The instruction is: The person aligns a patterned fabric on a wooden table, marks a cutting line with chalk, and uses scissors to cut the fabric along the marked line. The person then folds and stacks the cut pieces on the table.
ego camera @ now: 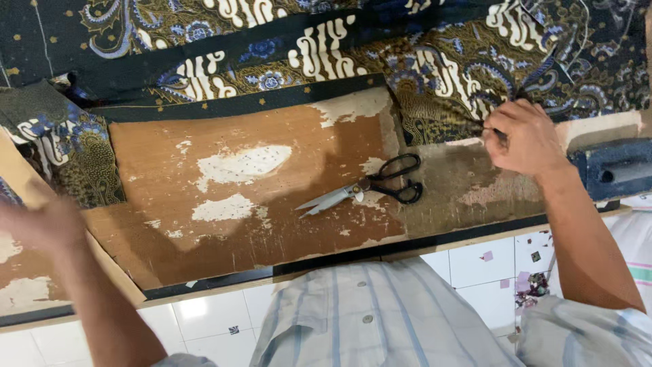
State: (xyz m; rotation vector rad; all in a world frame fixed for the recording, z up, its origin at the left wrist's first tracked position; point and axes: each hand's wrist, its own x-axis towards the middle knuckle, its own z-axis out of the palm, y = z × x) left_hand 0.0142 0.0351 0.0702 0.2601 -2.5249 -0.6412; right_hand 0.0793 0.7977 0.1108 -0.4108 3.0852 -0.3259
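1. Hands first: the right hand (521, 139) is closed in a pinch on the edge of the dark blue cloth with gold, white and brown swirly patterns (435, 75). The cloth bunches up into folds where the fingers squeeze it, so it looks like the hand is tugging it.

2. The left hand (42, 224) is a blur over the left end of the table. It touches nothing that can be seen. The person cannot be seen well enough here to tell if this hand is open or closed.

3. The patterned cloth lies spread flat across the far side of the table, from the left edge to the right. Laid out like this, its whole pattern shows.

4. A smaller piece of the same kind of cloth (71, 153) lies by itself on the left, near the blurry hand.

5. The black-handled metal scissors (370, 185) rest on the worn brown wooden table with white scraped patches (224, 211). Their blades are a little open and point left. They lie between the two hands, just below the cloth, where either hand could grab them.

6. A dark blue block (611, 170) sits at the right end of the table, beside the right wrist.

7. The person's striped light shirt (367, 312) is at the bottom, over a white tiled floor (489, 261) with tiny cloth scraps on it.
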